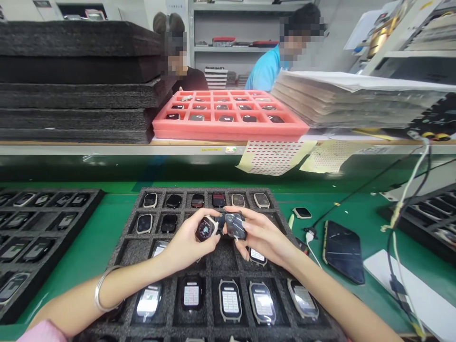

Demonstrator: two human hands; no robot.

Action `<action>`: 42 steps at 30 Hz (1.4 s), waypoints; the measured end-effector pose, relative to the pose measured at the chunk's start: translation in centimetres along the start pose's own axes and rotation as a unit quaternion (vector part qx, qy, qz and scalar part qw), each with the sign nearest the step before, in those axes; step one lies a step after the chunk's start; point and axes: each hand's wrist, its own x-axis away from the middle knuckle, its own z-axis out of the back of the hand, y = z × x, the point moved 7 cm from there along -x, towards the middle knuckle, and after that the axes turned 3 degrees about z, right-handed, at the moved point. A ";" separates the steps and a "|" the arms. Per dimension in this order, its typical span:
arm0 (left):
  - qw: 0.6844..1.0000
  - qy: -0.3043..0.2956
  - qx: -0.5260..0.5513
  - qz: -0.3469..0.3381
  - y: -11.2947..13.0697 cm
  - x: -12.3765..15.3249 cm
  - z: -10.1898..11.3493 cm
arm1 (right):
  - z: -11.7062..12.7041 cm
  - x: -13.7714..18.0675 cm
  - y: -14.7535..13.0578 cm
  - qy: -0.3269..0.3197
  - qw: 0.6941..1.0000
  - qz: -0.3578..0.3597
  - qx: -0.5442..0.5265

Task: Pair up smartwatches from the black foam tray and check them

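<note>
My left hand [187, 242] is closed around a smartwatch body with a lit dial [205, 229]. My right hand [261, 235] pinches a dark smartwatch body [235, 224] right beside it; the two watches nearly touch. Both hands hover over the middle of a black foam tray [121, 251] on the green bench. Its near row holds several watch bodies with lit screens [230, 300], and its far row holds more watch bodies [218, 199]. A silver bangle [101, 289] circles my left wrist.
A second black foam tray [39, 237] with watches lies at the left. A phone [344, 251], cables [402, 213] and a loose watch [302, 212] lie at the right. On the shelf behind stand a red tray [228, 128], stacked foam [78, 80] and paper stacks [342, 99]. Two people sit beyond.
</note>
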 end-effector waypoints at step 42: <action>0.997 -0.034 -0.063 -0.008 1.0 0.5 -0.2 | -0.1 0.3 -0.1 0.024 0.998 -0.011 0.057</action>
